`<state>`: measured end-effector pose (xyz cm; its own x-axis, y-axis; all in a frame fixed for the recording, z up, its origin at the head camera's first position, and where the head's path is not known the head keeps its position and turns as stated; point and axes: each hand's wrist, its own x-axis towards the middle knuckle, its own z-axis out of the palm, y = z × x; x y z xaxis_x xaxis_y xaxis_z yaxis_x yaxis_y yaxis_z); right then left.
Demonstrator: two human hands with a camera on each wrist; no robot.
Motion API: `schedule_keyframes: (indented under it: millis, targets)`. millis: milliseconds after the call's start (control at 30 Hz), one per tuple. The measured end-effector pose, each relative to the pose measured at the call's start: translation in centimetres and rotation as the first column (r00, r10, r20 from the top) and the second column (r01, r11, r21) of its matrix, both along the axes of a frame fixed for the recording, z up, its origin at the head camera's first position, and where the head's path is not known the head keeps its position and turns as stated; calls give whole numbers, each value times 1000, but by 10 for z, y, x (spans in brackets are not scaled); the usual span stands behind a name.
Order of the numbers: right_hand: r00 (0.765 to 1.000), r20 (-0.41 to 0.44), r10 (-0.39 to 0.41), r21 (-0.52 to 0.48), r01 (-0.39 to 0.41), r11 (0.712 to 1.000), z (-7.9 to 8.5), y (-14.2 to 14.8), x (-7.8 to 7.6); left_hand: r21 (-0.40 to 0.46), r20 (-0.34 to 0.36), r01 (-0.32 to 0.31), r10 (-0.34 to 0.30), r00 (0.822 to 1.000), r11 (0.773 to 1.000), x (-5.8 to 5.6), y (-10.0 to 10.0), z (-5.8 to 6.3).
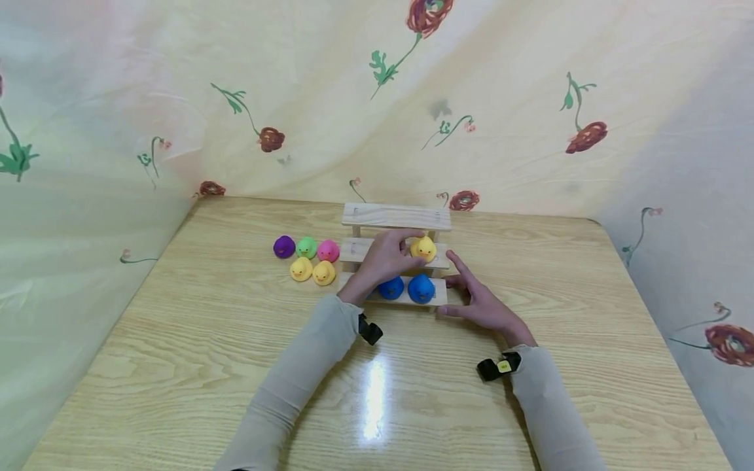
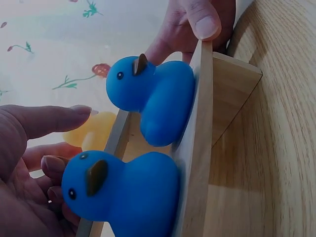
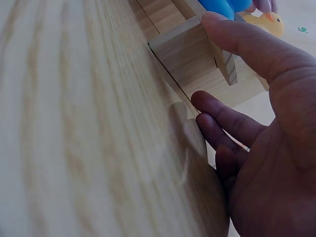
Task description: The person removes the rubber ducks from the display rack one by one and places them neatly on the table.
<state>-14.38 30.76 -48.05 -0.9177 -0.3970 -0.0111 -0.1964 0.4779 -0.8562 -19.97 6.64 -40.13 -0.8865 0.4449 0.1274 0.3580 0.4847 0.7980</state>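
A three-step wooden rack point(image 1: 396, 216) stands toward the back of the table. At the right of its middle step, my left hand point(image 1: 385, 256) pinches a yellow rubber duck point(image 1: 424, 249) between thumb and fingers. Two blue ducks sit on the bottom step: one at the right point(image 1: 421, 290), another point(image 1: 391, 288) partly behind my left wrist. My right hand point(image 1: 484, 306) is spread at the rack's right end. Its thumb point(image 3: 232, 32) touches the front corner of the bottom step, while the other fingers lie along the side, low by the table.
Left of the rack, loose ducks lie on the table: a purple one point(image 1: 284, 246), a green one point(image 1: 306, 248), a pink one point(image 1: 328, 251) and two yellow ones, left point(image 1: 301, 269) and right point(image 1: 324, 273). A flowered cloth point(image 1: 330, 98) hangs behind the table.
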Motion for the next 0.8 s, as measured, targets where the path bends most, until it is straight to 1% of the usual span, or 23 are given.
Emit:
schedule_keyframes:
  millis: [167, 333, 800]
  targets:
    - [1000, -5, 3, 5, -3, 1000, 1, -1, 0, -26, -26, -14, 13, 1000, 1000, -1, 2, -1]
    - [1000, -2, 3, 2, -3, 1000, 0, -1, 0, -31, -57, -12, 10, 998, 999, -1, 3, -1]
    - [1000, 12, 3, -13, -3, 1000, -1, -1, 1, 2, -55, -12, 12, 998, 1000, 1, 2, -3]
